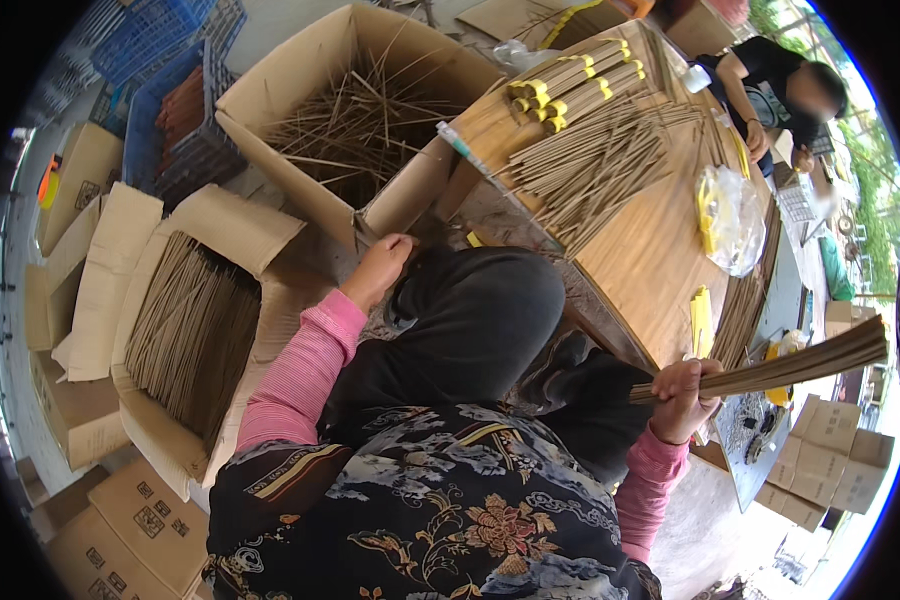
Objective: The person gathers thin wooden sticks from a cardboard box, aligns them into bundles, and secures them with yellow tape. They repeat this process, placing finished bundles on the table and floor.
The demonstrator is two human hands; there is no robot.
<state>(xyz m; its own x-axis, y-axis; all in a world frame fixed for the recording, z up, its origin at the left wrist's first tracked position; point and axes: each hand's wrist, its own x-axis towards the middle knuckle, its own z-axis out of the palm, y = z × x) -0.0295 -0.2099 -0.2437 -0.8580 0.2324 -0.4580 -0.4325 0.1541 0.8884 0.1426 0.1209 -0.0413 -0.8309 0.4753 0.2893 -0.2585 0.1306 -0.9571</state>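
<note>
My right hand (682, 396) is wrapped round a bundle of thin brown sticks (800, 367), which fans out to the right past the table's near corner. Against the lower corner of a large open carton (280, 140), my left hand (382, 266) is closed; whatever it may hold is hidden. Loose, tangled sticks (355, 135) fill part of that carton. On the wooden table (630, 270) lies a spread pile of similar sticks (595, 160), with several yellow-ended bundles (575, 85) behind it. A clear plastic bag with yellow contents (730, 220) rests at the table's right side.
To the left, an open carton (160, 430) is packed with straight sticks (192, 330). Blue crates (160, 40) stand at the back left. Closed cartons (135, 525) sit at the lower left and more cartons (830, 450) at the right. Another person (770, 95) works beyond the table.
</note>
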